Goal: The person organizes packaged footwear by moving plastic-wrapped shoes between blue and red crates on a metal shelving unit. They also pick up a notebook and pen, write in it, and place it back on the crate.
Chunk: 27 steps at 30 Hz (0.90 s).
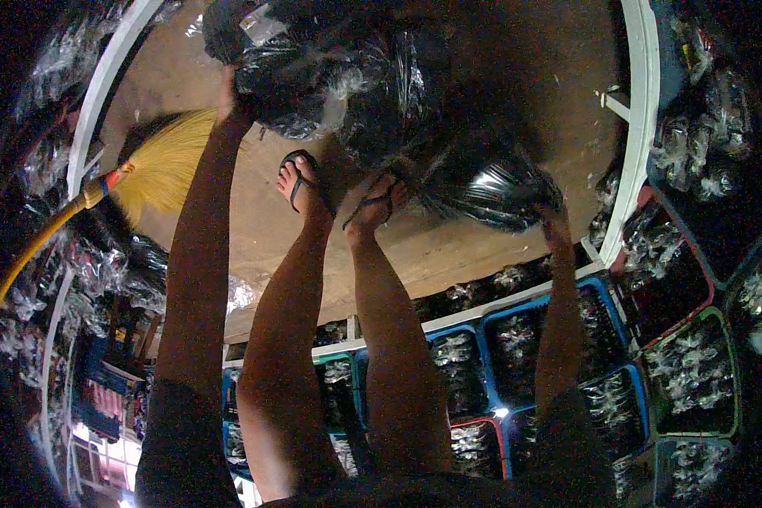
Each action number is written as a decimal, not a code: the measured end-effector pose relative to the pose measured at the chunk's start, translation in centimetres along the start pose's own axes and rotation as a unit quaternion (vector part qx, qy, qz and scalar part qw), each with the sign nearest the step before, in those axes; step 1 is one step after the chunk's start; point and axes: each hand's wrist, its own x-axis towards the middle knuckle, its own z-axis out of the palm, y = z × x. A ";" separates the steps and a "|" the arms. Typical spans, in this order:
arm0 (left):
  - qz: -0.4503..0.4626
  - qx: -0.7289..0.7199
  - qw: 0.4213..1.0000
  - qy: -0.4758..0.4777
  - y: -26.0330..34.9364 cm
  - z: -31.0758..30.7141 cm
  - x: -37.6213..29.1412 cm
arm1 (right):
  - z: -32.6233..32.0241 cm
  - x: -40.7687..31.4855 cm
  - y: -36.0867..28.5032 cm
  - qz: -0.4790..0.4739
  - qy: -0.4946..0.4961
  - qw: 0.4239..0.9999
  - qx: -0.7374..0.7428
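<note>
A big black plastic bag (330,70), shiny and crumpled, stretches across the brown floor in front of my feet. My left hand (227,95) is at its left edge, with the fingers mostly hidden by the dark plastic; it seems to grip there, but the closing of the fingers does not show. On the right, my right hand (554,222) clutches a gathered, taut part of the same plastic. What the bag holds cannot be made out. A small pale patch (263,25) shows on its upper left part. My sandalled feet (301,181) stand close to the bag's near side.
A yellow-bristled broom (165,159) lies left of my left arm. White frame rails (638,127) border the floor on both sides. Plastic crates with blue rims (489,355) and a green-rimmed crate (692,374) hold clear-wrapped items at the lower right. Wrapped goods (95,267) crowd the left.
</note>
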 end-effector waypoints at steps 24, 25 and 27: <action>-0.080 -0.304 0.943 -0.107 5.6 2.3 -10.7 | 20.1 11.6 0.5 0.052 -0.064 0.962 0.262; -0.043 -0.217 0.970 -0.105 5.5 2.3 -10.8 | 19.3 11.7 0.8 0.059 -0.074 0.963 0.252; -0.005 -0.128 0.985 -0.112 5.1 2.1 -11.2 | 19.1 11.7 1.5 0.068 -0.080 0.963 0.250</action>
